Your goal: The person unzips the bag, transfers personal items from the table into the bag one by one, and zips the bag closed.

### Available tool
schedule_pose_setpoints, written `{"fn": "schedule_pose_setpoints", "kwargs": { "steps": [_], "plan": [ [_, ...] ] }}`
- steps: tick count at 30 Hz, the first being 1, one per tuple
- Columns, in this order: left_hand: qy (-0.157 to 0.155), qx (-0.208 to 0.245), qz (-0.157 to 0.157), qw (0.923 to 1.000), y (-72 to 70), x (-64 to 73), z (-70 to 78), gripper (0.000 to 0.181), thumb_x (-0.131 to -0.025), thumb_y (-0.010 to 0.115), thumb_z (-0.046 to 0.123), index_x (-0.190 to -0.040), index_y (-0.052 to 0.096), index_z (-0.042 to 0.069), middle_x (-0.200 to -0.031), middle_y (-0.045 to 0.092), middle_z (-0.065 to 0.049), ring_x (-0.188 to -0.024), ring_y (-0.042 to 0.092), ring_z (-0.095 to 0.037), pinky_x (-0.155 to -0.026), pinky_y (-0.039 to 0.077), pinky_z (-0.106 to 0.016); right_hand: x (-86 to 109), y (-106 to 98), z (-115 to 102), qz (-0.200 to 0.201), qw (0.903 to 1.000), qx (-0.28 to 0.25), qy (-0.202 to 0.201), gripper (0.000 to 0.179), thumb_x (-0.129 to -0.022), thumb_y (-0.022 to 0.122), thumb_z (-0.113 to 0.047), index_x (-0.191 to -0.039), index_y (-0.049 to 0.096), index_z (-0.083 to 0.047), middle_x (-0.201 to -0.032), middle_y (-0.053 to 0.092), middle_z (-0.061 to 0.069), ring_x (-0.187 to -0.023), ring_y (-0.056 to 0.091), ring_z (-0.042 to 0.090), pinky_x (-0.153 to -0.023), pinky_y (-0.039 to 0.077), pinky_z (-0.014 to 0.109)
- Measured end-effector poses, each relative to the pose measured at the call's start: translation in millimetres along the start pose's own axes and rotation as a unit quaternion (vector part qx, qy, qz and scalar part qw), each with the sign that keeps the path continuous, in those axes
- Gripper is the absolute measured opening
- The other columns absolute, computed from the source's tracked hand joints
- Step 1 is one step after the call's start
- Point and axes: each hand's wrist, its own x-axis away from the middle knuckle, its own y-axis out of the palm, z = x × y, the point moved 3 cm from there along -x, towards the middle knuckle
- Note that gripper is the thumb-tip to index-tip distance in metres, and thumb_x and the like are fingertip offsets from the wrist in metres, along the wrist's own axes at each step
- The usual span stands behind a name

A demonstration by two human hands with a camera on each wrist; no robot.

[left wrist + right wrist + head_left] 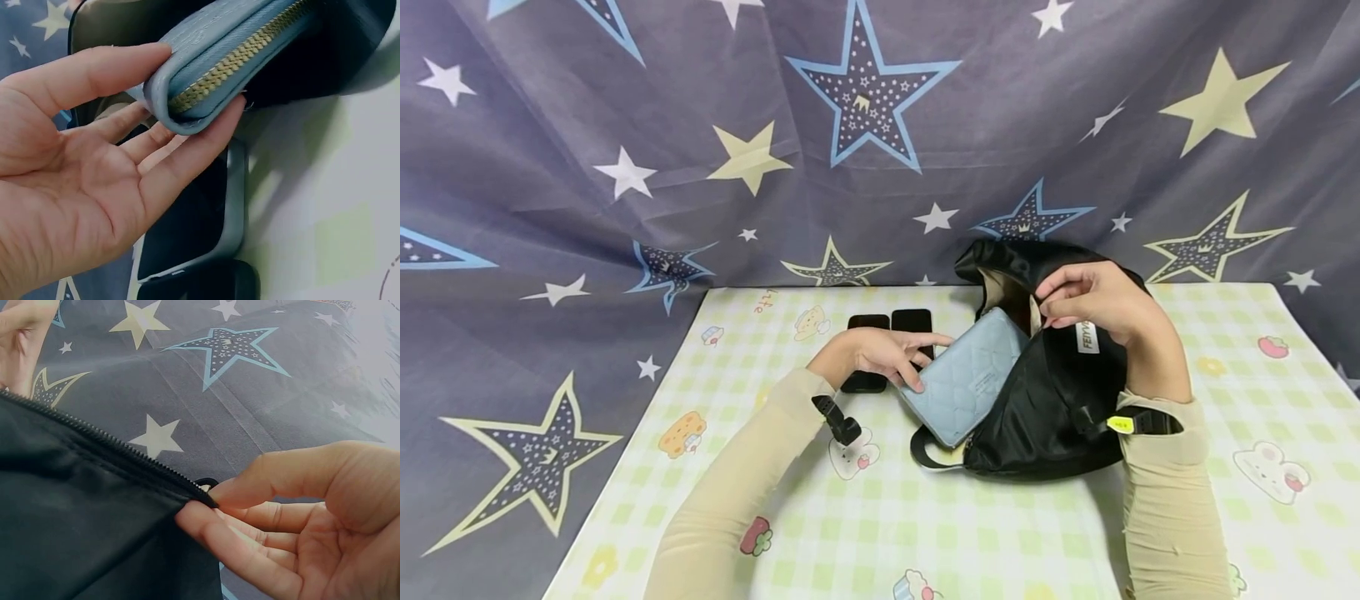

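Observation:
A light blue quilted zip wallet [967, 375] tilts at the mouth of a black bag [1045, 408], its upper right end within the opening. My left hand [887, 354] pinches the wallet's near end between thumb and fingers; in the left wrist view the wallet's gold zipper [237, 59] faces the camera. With my right hand [1093, 300] I pinch the edge of the bag's zipped opening, holding it up. The right wrist view shows thumb and fingertips together on the end of the black zipper [125, 447].
Two dark phones lie behind my left hand, the left phone [865, 382] and the right phone [912, 320]. A bag strap loop [925, 454] lies on the checked tablecloth [850, 533]. A star-patterned curtain [700, 208] hangs behind the table.

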Motion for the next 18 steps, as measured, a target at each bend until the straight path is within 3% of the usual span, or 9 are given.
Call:
{"fn": "schedule_pose_setpoints", "kwargs": {
  "steps": [6,10,13,15,18],
  "plan": [
    [0.05,0.037,0.042,0.9971,-8.1,3.2,-1.6,0.08,-0.09,0.058,-0.014,-0.161,0.029,0.011,-0.136,0.059,-0.014,-0.091,0.069,-0.014,-0.078,0.056,-0.028,1.2,-1,0,0.004,1.0,-0.004,-0.002,0.018,-0.091,0.066,0.006,-0.108,0.063,0.012,-0.078,0.072,-0.005,-0.072,0.071,0.009,-0.07,0.063,0.03],
    [0.077,0.054,0.05,0.9944,-9.5,2.8,4.3,0.079,-0.089,0.055,-0.014,-0.161,0.029,0.008,-0.149,0.05,-0.022,-0.094,0.069,-0.014,-0.082,0.056,-0.029,1.6,-2,0,0.005,0.9999,-0.008,-0.004,0.016,-0.091,0.066,0.006,-0.106,0.065,0.009,-0.078,0.073,-0.005,-0.072,0.071,0.009,-0.07,0.063,0.03],
    [0.083,0.053,0.055,0.9936,-6.8,-1.9,10.3,0.077,-0.09,0.056,-0.011,-0.16,0.031,0.008,-0.157,0.043,-0.019,-0.097,0.067,-0.011,-0.083,0.055,-0.029,1.5,-3,0,0.005,0.9999,-0.009,-0.004,0.014,-0.091,0.067,0.006,-0.105,0.066,0.007,-0.078,0.073,-0.005,-0.072,0.071,0.009,-0.07,0.063,0.031],
    [0.081,0.051,0.061,0.9935,-4.0,-6.9,13.0,0.075,-0.09,0.057,-0.009,-0.159,0.033,0.008,-0.148,0.053,-0.014,-0.095,0.066,-0.011,-0.082,0.055,-0.028,1.2,-3,1,0.004,0.9999,-0.01,-0.003,0.014,-0.091,0.067,0.006,-0.105,0.066,0.007,-0.078,0.073,-0.005,-0.072,0.071,0.01,-0.071,0.063,0.031],
    [0.07,0.053,0.071,0.9935,-0.1,-13.8,13.3,0.07,-0.092,0.057,-0.007,-0.158,0.034,0.004,-0.117,0.07,-0.004,-0.088,0.068,-0.01,-0.081,0.056,-0.028,1.0,-3,2,0.005,0.9999,-0.011,-0.002,0.015,-0.091,0.066,0.006,-0.106,0.065,0.008,-0.079,0.073,-0.006,-0.072,0.071,0.009,-0.071,0.063,0.03]
  ]
}}
